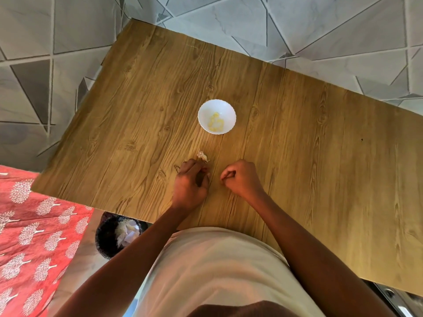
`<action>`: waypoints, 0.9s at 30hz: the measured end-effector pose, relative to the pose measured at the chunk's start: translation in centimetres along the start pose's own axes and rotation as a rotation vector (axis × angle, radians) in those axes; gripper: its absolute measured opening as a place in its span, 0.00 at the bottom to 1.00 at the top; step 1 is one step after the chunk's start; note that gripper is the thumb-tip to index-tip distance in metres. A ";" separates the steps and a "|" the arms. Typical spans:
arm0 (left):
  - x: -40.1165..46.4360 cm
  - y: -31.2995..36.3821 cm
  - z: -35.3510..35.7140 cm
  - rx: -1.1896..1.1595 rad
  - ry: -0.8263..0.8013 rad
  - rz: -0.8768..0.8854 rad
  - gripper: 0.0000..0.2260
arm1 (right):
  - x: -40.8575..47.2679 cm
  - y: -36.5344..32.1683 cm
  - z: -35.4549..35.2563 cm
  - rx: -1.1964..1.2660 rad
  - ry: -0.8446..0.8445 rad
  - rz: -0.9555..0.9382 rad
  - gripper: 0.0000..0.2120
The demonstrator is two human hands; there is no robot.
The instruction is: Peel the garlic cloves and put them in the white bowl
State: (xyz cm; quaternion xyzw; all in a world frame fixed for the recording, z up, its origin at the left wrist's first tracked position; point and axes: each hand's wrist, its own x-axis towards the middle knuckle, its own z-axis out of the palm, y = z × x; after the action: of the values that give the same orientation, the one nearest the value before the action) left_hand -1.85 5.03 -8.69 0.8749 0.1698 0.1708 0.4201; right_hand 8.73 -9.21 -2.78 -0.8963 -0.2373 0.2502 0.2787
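My left hand (191, 179) is on the wooden table (297, 133), fingers curled in; something small may be pinched at the fingertips (204, 171), but I cannot tell what, too small to read. My right hand (240, 177) sits beside it, apart, loosely fisted, thumb against the forefinger; whether it holds a scrap I cannot tell.

Key relation: the scrap of garlic and skin (203, 156) lies just ahead of my left fingertips, slightly to their right, almost touching. My left hand is clearly nearer to it than my right. Its long axis seems to run diagonally away from me, though it is too small to be sure.

The white bowl (226, 106) is farther ahead, roughly between my 2 hands' lines, well apart from both. It holds several peeled cloves (215, 122), yellowish, clustered at the bottom.

My guess: left hand reaches forward for the scrap, right comes across to help peel. A bin (107, 239) with skins is below the table edge, behind my left hand.
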 end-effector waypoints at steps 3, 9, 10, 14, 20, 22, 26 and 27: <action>0.0 0.1 -0.1 -0.005 -0.002 0.003 0.11 | 0.4 -0.1 -0.1 0.031 0.026 0.016 0.07; 0.1 0.2 -0.1 -0.008 -0.002 -0.013 0.12 | 0.4 -0.6 1.1 -0.096 0.080 0.013 0.08; 0.1 0.2 -0.1 -0.007 -0.001 -0.017 0.12 | 0.4 -0.7 1.4 -0.119 0.082 0.024 0.08; 0.1 0.0 -0.1 -0.007 -0.010 -0.020 0.11 | 0.5 -1.6 1.8 -0.216 0.029 0.079 0.03; 0.1 -0.1 0.0 -0.026 0.002 -0.028 0.11 | 1.1 -3.6 1.7 -0.414 -0.065 0.120 0.08; 0.1 0.0 0.0 -0.028 -0.002 -0.030 0.12 | 1.6 -4.2 1.6 -0.454 -0.075 0.117 0.10; 0.2 -0.1 -0.1 -0.037 -0.003 -0.047 0.12 | 2.5 -4.5 1.2 -0.390 -0.082 0.198 0.13; 0.2 -0.1 -0.1 -0.039 0.002 -0.048 0.11 | 2.6 -4.0 1.1 -0.347 -0.079 0.214 0.12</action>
State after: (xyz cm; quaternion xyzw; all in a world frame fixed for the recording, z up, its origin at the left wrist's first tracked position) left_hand -1.74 5.26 -8.66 0.8622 0.1876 0.1647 0.4407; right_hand 8.93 -4.40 -1.87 -0.9405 -0.1910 0.2688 0.0823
